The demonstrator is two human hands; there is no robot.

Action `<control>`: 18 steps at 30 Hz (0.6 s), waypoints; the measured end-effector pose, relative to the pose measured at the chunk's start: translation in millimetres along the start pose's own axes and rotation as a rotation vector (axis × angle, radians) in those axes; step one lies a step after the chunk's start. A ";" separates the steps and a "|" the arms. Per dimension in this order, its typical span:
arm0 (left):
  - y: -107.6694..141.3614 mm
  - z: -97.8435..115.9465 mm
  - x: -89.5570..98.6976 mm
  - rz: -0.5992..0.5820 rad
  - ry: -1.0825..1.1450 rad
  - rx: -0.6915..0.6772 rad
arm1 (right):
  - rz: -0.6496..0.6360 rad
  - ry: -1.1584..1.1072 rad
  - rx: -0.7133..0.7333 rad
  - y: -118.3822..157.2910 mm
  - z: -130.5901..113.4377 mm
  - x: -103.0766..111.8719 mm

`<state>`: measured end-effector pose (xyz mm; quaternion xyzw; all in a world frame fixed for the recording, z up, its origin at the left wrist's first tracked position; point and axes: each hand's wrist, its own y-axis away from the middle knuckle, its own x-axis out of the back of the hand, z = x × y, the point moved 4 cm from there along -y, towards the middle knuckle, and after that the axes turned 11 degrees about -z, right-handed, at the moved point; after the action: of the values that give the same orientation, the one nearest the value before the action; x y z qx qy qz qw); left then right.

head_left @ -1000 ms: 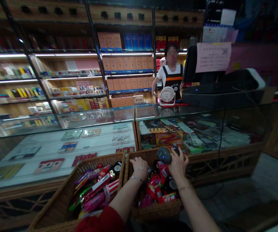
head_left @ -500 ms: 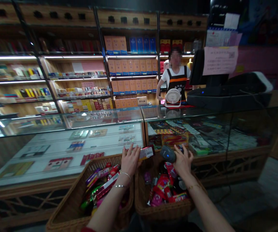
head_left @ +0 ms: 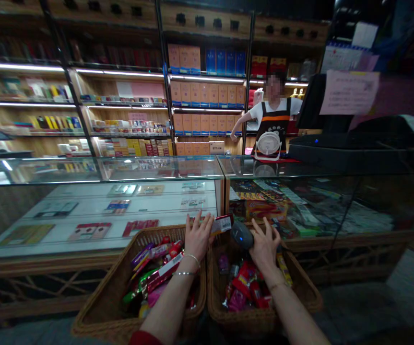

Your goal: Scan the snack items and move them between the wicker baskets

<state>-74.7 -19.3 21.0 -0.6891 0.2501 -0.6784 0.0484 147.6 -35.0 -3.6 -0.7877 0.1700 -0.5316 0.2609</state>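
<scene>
My left hand (head_left: 197, 239) is closed on a small red package (head_left: 223, 224) whose white barcode label faces up and toward the right. In my right hand (head_left: 264, 247) is a dark barcode scanner (head_left: 242, 235) with a blue light on top. Its head points left, close to the label. Both hands hover over two wicker baskets standing side by side. Bright candy and snack packets (head_left: 163, 268) fill part of the left basket (head_left: 95, 306). Red and pink packets (head_left: 244, 282) lie in the right basket (head_left: 311, 292), partly hidden by my right forearm.
Beyond the baskets runs a glass display counter (head_left: 156, 167). A white fan (head_left: 268, 145) and a dark register with a monitor (head_left: 309, 108) stand on it. A person in an apron (head_left: 273, 120) is behind it, before lit shelves of boxes (head_left: 203, 93).
The view has swung slightly left, so the counter and shelves sit further right. The scanner has come a little nearer to the package. The person behind the counter holds an arm further out.
</scene>
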 end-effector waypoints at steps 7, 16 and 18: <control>-0.5 -0.6 -8.3 0.062 -0.001 -0.007 | 0.026 -0.015 0.028 4.9 4.0 1.2; 1.6 2.2 -3.6 0.052 0.000 0.000 | 0.021 -0.033 0.044 7.0 0.8 -0.1; 2.0 2.3 -3.5 0.053 0.003 -0.003 | 0.028 -0.026 0.043 7.2 0.4 0.1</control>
<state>-72.9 -20.2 16.8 -0.6812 0.2692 -0.6777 0.0650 148.0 -40.7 -7.9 -0.7862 0.1664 -0.5212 0.2874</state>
